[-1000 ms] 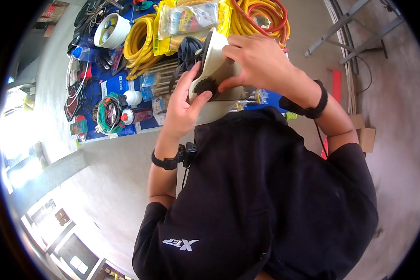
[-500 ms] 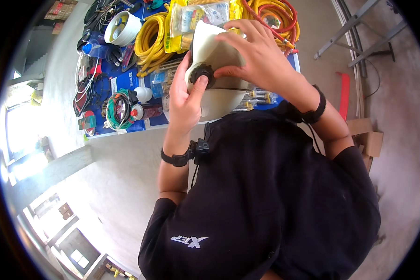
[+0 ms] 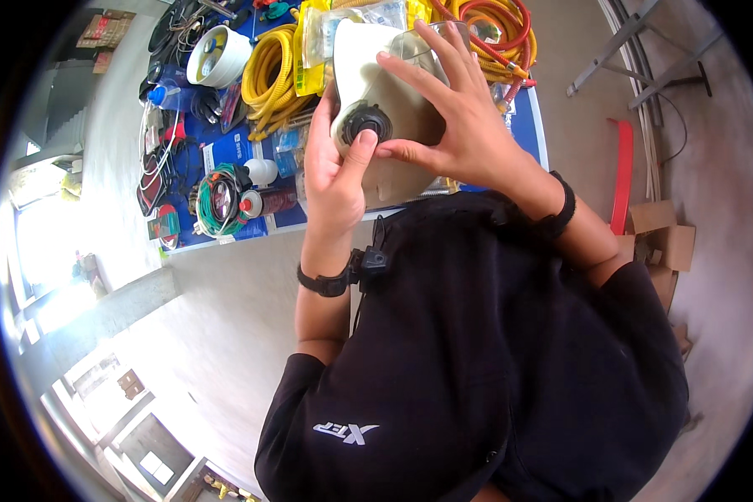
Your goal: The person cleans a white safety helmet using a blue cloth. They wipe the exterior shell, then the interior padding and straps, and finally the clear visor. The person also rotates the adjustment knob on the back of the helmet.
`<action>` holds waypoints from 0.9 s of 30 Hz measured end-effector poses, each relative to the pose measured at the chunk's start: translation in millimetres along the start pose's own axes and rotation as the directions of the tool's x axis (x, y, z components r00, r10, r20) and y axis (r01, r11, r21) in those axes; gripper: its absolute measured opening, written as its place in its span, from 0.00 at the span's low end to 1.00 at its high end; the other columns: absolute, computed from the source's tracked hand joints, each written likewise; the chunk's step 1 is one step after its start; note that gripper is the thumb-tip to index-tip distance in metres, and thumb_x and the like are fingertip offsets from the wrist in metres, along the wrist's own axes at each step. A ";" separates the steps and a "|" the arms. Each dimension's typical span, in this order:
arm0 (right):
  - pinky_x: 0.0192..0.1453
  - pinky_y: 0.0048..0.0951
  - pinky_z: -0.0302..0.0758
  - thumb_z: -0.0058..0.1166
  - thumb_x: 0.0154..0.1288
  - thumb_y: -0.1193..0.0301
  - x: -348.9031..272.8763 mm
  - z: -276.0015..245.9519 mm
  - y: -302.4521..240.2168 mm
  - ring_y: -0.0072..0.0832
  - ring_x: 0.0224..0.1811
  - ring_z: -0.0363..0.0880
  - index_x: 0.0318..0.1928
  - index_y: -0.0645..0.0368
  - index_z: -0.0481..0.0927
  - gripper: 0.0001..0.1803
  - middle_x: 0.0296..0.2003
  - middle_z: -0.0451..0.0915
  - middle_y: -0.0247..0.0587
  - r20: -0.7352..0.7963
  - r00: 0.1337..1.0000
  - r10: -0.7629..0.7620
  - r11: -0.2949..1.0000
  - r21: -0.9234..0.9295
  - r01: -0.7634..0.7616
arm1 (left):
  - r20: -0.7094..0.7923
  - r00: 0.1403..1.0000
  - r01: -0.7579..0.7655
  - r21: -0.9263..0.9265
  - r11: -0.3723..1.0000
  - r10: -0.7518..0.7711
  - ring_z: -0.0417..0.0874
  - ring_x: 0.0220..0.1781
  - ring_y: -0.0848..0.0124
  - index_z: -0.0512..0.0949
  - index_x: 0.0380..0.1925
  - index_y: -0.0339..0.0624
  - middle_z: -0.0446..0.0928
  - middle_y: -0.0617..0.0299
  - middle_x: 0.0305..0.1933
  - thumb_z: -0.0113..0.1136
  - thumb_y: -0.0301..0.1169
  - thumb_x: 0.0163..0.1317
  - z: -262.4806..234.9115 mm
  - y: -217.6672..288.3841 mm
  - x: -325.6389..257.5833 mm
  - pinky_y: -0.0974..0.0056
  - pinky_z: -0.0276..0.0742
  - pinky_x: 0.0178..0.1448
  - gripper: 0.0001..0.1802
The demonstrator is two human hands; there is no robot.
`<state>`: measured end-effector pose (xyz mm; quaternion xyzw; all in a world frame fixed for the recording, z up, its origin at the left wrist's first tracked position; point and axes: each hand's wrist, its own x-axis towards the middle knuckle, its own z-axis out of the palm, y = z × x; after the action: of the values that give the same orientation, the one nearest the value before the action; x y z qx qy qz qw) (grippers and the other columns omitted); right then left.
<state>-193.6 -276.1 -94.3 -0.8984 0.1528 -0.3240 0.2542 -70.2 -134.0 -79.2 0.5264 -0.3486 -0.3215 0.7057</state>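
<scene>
Evidently, the black round plastic knob (image 3: 366, 123) is in place on the cream-white curved plastic shell (image 3: 362, 63), upper centre of the frame; whether it sits tight cannot be told. The left hand (image 3: 336, 188) clamps the shell, thumb on the knob; the right hand (image 3: 470, 121) is spread over it.

White shell (image 3: 356, 71): plastic by its look, smooth, glossy
Round knob (image 3: 366, 120): black plastic look, matt, ridged
Clear visor (image 3: 410, 46): see-through, glossy
Shirt (image 3: 443, 351): black cloth, matt, softly creased
Yellow hose (image 3: 265, 79): ribbed plastic look, slight sheen
Open carton (image 3: 683, 248): brown cardboard, matt
</scene>
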 end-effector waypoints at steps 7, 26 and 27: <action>0.78 0.63 0.53 0.76 0.43 0.39 -8.5 -13.8 5.0 0.63 0.80 0.45 0.75 0.42 0.65 0.59 0.75 0.54 0.60 -0.033 0.996 0.081 0.996 -0.037 -0.082 | -0.035 0.999 -0.012 0.057 0.998 0.014 0.71 0.70 0.66 0.55 0.74 0.25 0.67 0.50 0.72 0.59 0.28 0.72 -9.5 -17.9 -2.7 0.62 0.66 0.73 0.36; 0.75 0.38 0.61 0.54 0.68 0.36 11.5 -4.1 21.9 0.36 0.73 0.64 0.76 0.67 0.54 0.54 0.70 0.66 0.50 0.257 0.955 0.145 0.448 0.844 -0.295 | -0.183 0.911 -0.365 0.060 0.929 0.370 0.70 0.69 0.65 0.49 0.75 0.25 0.66 0.49 0.71 0.62 0.29 0.71 21.2 36.7 16.5 0.61 0.64 0.74 0.42; 0.75 0.38 0.61 0.55 0.68 0.37 18.4 -9.5 15.7 0.36 0.72 0.64 0.76 0.67 0.54 0.54 0.70 0.66 0.49 0.229 0.958 0.170 0.427 0.860 -0.281 | -0.179 0.917 -0.354 0.044 0.934 0.356 0.70 0.69 0.65 0.50 0.75 0.26 0.67 0.49 0.71 0.60 0.27 0.71 22.9 39.5 15.4 0.61 0.63 0.74 0.40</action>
<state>-187.9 -300.5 -87.5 -0.6224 0.0676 -0.2703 0.7315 -77.3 -149.1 -34.0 0.4857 -0.3734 -0.1365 0.7785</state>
